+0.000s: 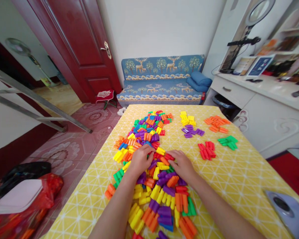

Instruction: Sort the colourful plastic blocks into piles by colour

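A long heap of coloured plastic pieces [163, 182], each like short tubes joined side by side, runs down the yellow tablecloth. My left hand [141, 160] is over the middle of the heap with its fingers curled in toward the thumb; what they hold, if anything, is hidden. Opposite it, my right hand [183, 165] has its fingertips closed at a red piece [168, 157] on the heap's right edge. Between the hands lie a yellow piece [160, 151] and an orange piece [164, 161].
Right of the heap sit separate groups: yellow pieces [187, 119], purple pieces [192, 131], orange pieces [217, 123], red pieces [206, 150] and green pieces [228, 142]. A pale phone-like object [287, 212] is at the near right. Beyond the table stands a blue sofa [161, 89].
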A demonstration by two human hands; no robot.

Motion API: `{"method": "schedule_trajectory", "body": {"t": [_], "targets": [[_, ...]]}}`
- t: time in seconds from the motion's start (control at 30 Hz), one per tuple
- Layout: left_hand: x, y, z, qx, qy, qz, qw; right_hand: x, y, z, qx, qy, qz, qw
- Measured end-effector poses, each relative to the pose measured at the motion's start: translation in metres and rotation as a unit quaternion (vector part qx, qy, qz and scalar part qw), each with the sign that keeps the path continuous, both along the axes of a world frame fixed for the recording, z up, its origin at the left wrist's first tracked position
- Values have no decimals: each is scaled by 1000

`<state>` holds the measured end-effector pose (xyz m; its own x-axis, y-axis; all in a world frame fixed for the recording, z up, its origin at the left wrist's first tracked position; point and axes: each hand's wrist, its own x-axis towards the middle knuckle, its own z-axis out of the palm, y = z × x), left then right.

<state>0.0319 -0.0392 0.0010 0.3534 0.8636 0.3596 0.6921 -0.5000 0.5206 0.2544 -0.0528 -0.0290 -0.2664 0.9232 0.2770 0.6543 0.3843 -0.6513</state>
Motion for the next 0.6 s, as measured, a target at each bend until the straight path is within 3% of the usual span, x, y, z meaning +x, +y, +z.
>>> {"method": "schedule_trajectory", "body": {"t": [0.33,0.47,0.6], "targets": [[1,1,-1,-1,25,-11,1000,-10,1,-1,-33,2,-59,998],[0,1,0,-2,25,-13,1000,19,8,0,33,-7,-135,990],[0,1,-1,-3,27,-11,1000,60,17,2,93,-130,-220,962]]}}
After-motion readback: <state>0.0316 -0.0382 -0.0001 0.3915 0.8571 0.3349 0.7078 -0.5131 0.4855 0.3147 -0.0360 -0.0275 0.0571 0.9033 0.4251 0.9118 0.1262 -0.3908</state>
